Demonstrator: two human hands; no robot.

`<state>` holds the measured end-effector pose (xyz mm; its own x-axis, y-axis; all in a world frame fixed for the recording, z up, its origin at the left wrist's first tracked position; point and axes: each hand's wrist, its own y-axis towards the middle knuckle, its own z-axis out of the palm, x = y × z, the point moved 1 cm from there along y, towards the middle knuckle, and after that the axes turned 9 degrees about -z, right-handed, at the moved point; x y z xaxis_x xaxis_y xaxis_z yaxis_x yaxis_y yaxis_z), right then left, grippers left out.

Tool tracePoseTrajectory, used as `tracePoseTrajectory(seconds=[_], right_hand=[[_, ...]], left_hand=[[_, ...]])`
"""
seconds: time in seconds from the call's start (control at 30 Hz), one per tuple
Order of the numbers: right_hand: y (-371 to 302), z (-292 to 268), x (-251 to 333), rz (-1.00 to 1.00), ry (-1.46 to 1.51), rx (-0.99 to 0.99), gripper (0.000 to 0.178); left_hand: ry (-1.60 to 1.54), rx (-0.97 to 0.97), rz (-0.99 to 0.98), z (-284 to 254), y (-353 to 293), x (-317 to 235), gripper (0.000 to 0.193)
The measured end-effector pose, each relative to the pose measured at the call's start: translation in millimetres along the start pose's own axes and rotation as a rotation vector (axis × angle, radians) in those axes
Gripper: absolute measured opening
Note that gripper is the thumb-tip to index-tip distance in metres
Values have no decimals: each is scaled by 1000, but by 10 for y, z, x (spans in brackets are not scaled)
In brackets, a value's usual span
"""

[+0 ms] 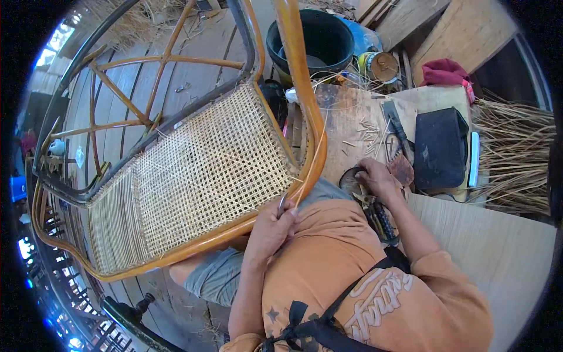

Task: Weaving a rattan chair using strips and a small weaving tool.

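A long chair frame of varnished, bent wood (317,135) lies across my lap and reaches to the far left. Woven cane webbing (205,158) fills its seat, open mesh in the middle and tight strips at the left end. My left hand (271,230) is closed at the frame's near edge around a slim metal tool (282,204), whose kind I cannot make out. A thin cane strand (318,158) runs along the frame's corner down to these fingers. My right hand (377,178) reaches to a small round dark dish (351,180), its fingers bent over the rim; what they grip is hidden.
On the wooden board (340,111) at right lie several small pegs (368,136) and a dark-handled tool (397,128). A black case (441,149) sits beyond my right hand. Further off are a dark bucket (328,44), a tin can (384,66), red cloth (446,73) and bundled cane strips (516,152).
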<state>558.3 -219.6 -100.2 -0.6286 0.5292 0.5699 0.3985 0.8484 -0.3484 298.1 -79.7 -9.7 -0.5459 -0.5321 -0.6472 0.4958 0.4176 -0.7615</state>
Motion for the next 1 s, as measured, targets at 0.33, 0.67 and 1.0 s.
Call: tracePoseTrajectory(seconds=[0.33, 0.67, 1.0], right_hand=[[-12, -213, 264, -227, -26, -509, 19], [2, -174, 1818, -331, 571, -278, 17], [82, 190, 2154, -508, 478, -278, 15]], left_hand=[[-134, 160, -68, -34, 0, 72, 13], [-219, 5, 34, -146, -113, 36, 18], [-480, -299, 118, -200, -79, 175, 21]])
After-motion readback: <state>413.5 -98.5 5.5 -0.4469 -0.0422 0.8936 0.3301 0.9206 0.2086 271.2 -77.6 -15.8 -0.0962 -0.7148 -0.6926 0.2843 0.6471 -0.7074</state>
